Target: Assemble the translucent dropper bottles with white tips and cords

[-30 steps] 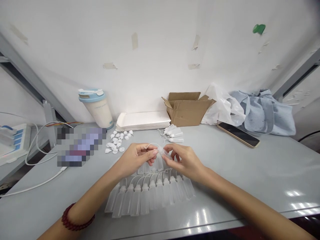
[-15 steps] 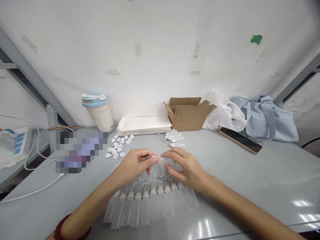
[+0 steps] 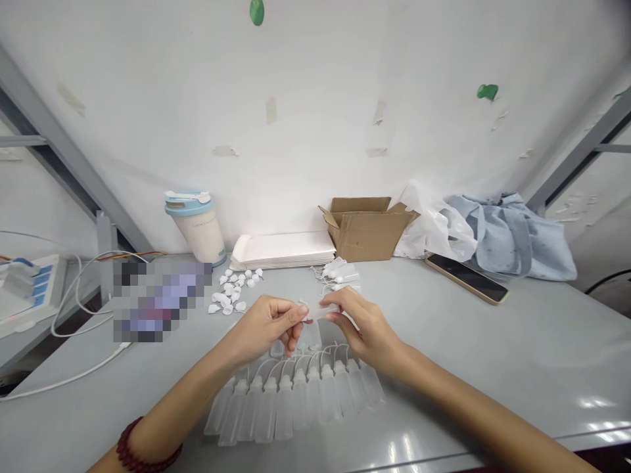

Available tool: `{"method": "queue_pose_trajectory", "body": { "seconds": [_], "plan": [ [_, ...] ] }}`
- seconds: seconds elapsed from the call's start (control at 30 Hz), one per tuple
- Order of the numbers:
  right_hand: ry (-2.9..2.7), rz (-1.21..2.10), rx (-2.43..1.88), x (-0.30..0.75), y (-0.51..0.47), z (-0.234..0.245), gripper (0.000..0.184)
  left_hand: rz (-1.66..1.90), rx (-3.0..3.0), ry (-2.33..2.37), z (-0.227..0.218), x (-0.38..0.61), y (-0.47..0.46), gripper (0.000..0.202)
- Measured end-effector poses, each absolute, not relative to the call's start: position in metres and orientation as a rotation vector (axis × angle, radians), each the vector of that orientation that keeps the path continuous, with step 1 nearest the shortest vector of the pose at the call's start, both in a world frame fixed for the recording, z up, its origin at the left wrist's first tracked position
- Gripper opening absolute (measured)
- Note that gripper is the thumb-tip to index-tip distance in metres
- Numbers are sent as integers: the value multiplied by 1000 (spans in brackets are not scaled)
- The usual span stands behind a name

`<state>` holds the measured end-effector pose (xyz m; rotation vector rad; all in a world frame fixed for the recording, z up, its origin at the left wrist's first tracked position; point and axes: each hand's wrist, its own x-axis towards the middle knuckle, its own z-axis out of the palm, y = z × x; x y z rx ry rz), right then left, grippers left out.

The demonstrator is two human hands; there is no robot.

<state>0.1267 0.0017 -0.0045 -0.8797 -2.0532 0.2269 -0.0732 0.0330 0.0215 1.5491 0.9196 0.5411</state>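
Brightly and evenly lit from overhead. Soft shadows only: faint grey shading beneath the left hand (image 3: 269,325) and right hand (image 3: 367,328) at centre. White glare streaks on the table (image 3: 493,355) at 5 o'clock. Strongly bowed toward the edges, with frame bars (image 3: 59,164) leaning inward at 9 and 3 o'clock. Sharp at centre, yet hard to separate the small clear bottle (image 3: 320,311) from the grey behind. Pixelated in a patch (image 3: 160,299) at 9 o'clock.

White wall (image 3: 315,79) with tape scraps, grey table (image 3: 517,355), grey metal frame bars (image 3: 64,171), glossy reflections
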Motion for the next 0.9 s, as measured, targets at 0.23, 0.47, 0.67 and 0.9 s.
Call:
{"method": "queue_pose_trajectory", "body": {
  "seconds": [0.23, 0.47, 0.67, 0.9],
  "plan": [
    [-2028, 227, -969, 126, 1, -4, 13, 684, 1635, 966, 24, -68, 29, 21],
    [-1969, 232, -999, 125, 1, -4, 11, 701, 1597, 1010, 17, -65, 29, 42],
    [-1944, 329, -1032, 125, -1, -3, 12, 645, 1594, 1042, 14, -60, 25, 45],
    [-1844, 592, -1184, 123, -2, -2, 27, 1065, 2367, 905, 0, -58, 15, 23]
  ]
}}
